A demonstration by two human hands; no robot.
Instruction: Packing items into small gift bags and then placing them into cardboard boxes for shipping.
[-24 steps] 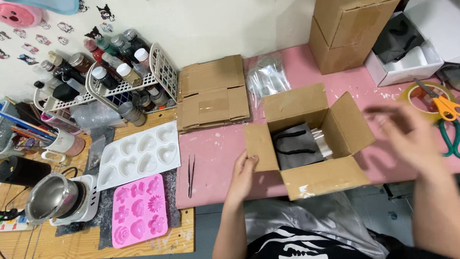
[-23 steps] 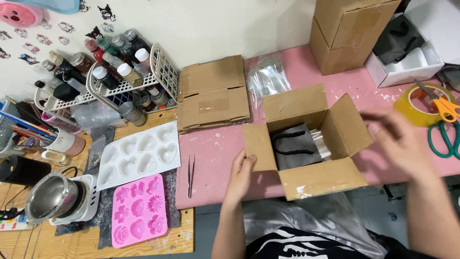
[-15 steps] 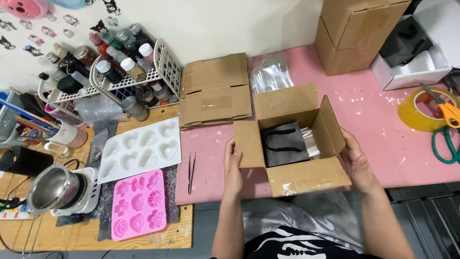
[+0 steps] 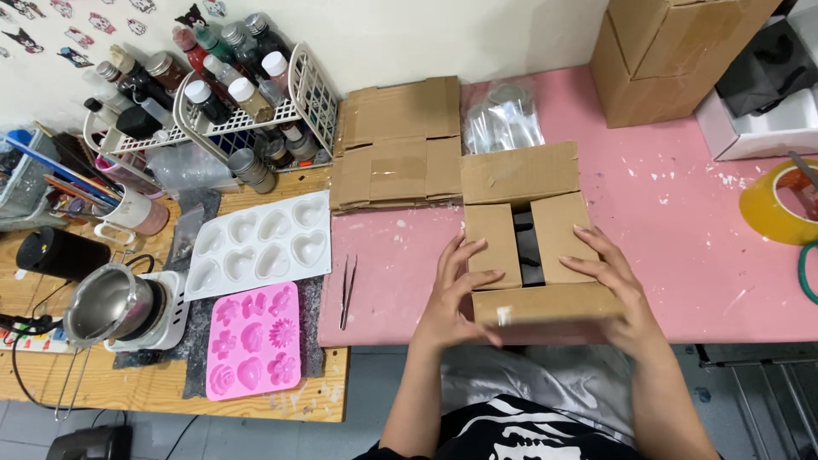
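A small cardboard box (image 4: 520,175) sits on the pink table (image 4: 682,238) near its front edge. Both side flaps are folded down over the opening, leaving a narrow dark gap between them. My left hand (image 4: 456,290) presses flat on the left flap and the box's left front corner. My right hand (image 4: 609,281) lies on the right flap and wraps the right front corner. The front flap hangs toward me between my hands; the back flap stands open. The box's contents are mostly hidden.
A flattened cardboard box (image 4: 396,153) and a clear plastic bag (image 4: 503,119) lie behind the box. Metal tweezers (image 4: 347,290), a white heart mould (image 4: 260,243) and a pink flower mould (image 4: 253,339) lie left. A yellow tape roll (image 4: 771,204) sits right; bottles fill a rack (image 4: 247,111).
My right hand came in from the far right to the box. Both side flaps, open before, are folded down over the contents under my hands.
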